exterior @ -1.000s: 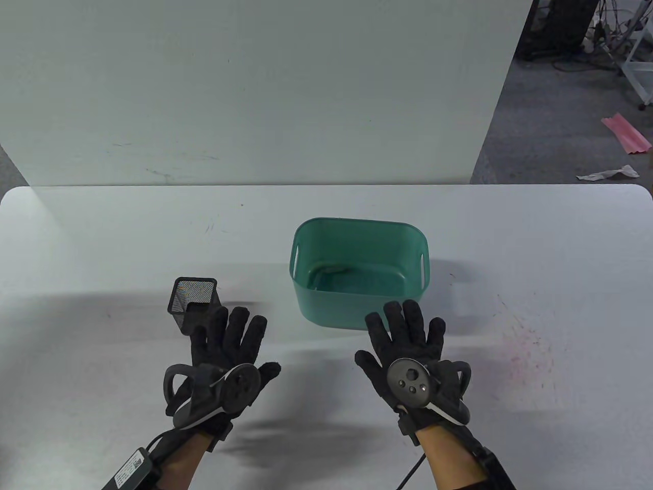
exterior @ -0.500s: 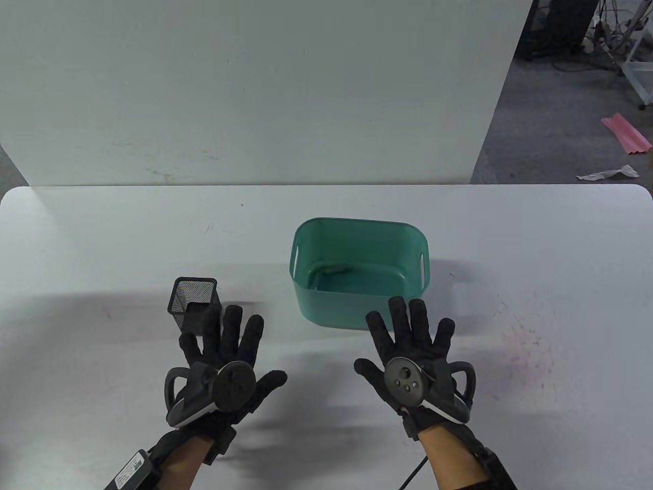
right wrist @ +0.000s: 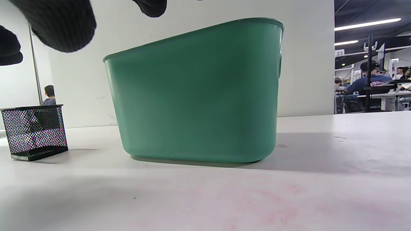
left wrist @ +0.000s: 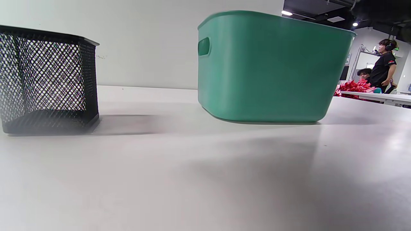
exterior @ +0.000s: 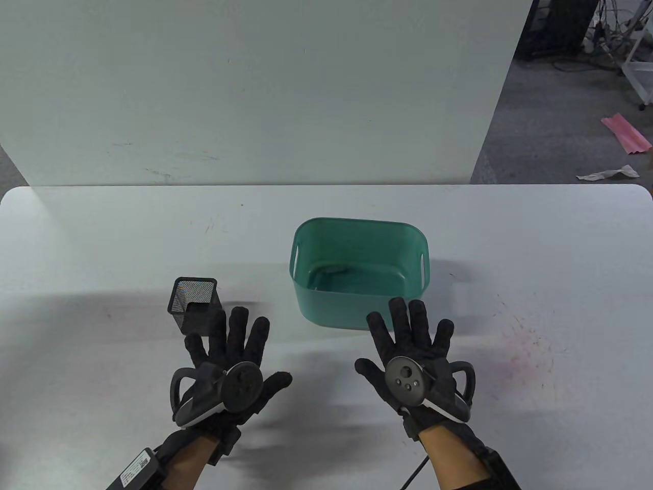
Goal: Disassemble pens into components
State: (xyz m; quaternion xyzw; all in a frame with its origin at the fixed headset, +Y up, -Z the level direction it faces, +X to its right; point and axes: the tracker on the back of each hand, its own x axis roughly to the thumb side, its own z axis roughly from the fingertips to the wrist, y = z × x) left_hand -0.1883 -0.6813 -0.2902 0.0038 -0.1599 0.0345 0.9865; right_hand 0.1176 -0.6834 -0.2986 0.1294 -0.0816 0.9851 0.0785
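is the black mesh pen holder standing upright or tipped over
Upright. The black mesh pen holder stands on its base on the table, open top up in the table view; both wrist views show its walls vertical.

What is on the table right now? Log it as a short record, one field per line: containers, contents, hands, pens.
containers: green plastic bin with handle cut-outs, right of a black mesh pen holder
bin contents: nothing clearly visible inside
holder contents: appears empty in the wrist views
left hand: fingers spread, holds nothing, just in front of the holder
right hand: fingers spread, holds nothing, just in front of the bin
pens: none visible in any view
surface: white table, reddish stain on its right side
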